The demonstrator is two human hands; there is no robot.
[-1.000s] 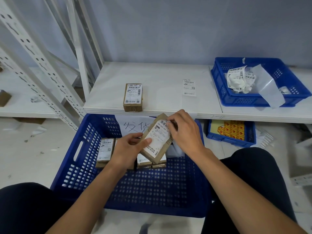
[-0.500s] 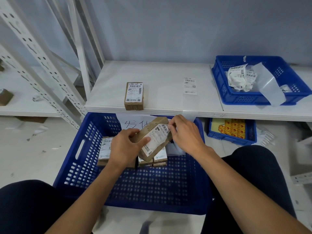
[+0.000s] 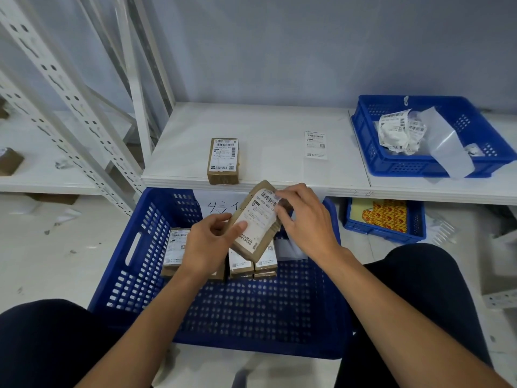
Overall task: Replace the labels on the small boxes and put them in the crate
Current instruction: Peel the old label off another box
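I hold a small brown box [image 3: 256, 222] with a white label tilted above the big blue crate [image 3: 134, 264]. My left hand [image 3: 208, 245] grips its lower left side, thumb on the label. My right hand [image 3: 305, 219] has its fingertips at the label's top right corner. Several labelled boxes [image 3: 251, 266] lie in a row inside the crate at its far side. Another labelled box [image 3: 223, 161] lies on the white shelf [image 3: 268, 169]. A loose label [image 3: 315, 144] lies on the shelf to the right.
A blue tray [image 3: 391, 166] with crumpled labels and backing paper sits on the shelf at right. A smaller blue bin [image 3: 383, 233] with yellow-red stickers stands on the floor under the shelf. White racking posts [image 3: 64, 88] rise at left. My knees flank the crate.
The held box has been tipped back up, so its label faces me more. My right fingers stay at the label's top corner. The view shifted slightly.
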